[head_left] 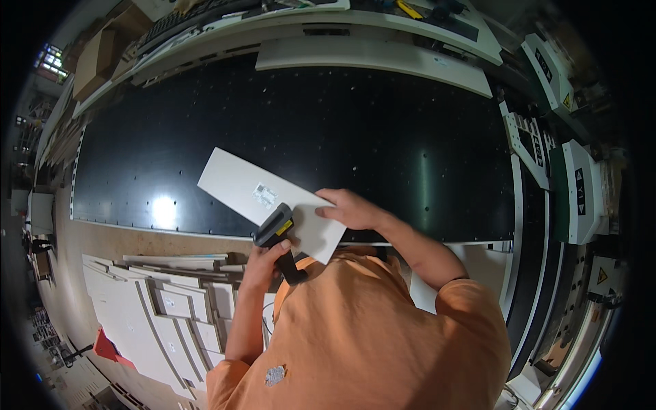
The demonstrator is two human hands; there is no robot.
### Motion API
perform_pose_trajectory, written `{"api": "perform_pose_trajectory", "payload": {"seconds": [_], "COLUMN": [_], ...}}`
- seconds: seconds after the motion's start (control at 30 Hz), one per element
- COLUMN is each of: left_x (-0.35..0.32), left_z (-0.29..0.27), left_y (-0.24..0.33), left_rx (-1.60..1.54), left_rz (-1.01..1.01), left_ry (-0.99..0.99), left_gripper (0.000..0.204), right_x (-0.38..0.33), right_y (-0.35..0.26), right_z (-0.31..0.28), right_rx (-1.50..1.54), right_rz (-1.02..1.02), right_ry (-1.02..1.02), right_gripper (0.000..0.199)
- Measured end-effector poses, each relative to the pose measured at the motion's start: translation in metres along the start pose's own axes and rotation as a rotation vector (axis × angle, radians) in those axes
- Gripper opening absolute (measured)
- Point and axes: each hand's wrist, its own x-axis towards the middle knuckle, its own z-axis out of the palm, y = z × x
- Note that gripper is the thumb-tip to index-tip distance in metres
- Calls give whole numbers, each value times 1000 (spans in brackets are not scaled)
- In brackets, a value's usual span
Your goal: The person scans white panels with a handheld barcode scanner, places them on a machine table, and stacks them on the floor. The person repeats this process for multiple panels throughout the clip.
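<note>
— One white panel (270,201) lies on the black machine bed (383,137), its near corner hanging over the bed's near edge. What are the hands doing?

— Right hand (352,210) presses flat on the panel's near right end, fingers spread. Left hand (268,258) is clamped round the grip of one handheld scanner (277,239), nose aimed at the single small label (264,195) near the panel's middle.

— How would you do it well?

— I'd judge: keep the right hand pinning the panel so it doesn't slide, hold the scanner square to the label and steady, and keep fingers off the sticker.

— Anything else to count?

— One longer white board (372,58) at the bed's far edge. Near left, a stack of cut white pieces (171,301) on the floor; too many overlapping to count exactly.
</note>
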Motion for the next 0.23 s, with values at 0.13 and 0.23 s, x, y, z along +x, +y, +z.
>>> {"api": "perform_pose_trajectory", "payload": {"seconds": [0.13,0.23], "left_x": [40,76], "left_z": [29,26], "left_y": [-27,-32], "left_rx": [-473,-601], "left_rz": [145,368], "left_ry": [60,117], "left_gripper": [43,67], "right_x": [53,125], "right_y": [-2,-1], "right_z": [-78,-194], "right_rx": [-444,-875], "right_rz": [-137,-120], "right_ry": [-17,618], "right_gripper": [32,33]}}
